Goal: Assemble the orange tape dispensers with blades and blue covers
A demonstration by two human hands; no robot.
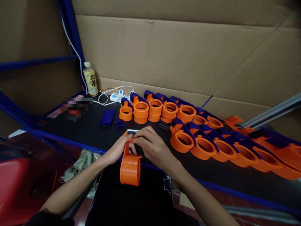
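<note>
My left hand (118,149) grips an orange plastic tape dispenser (130,168) by its upper end, held over the near edge of the black table (89,131). My right hand (152,146) is closed over the dispenser's top, fingers pinching near a small silver strip (133,130) at its tip. Both hands touch the same part. The dispenser's round drum hangs below my hands.
Rows of several orange and blue dispensers (202,146) fill the table's right and middle (155,108). Loose blue parts (106,117) lie left of them. A drink bottle (90,79), a white power strip (116,97) with cable and a cardboard wall (178,53) stand behind.
</note>
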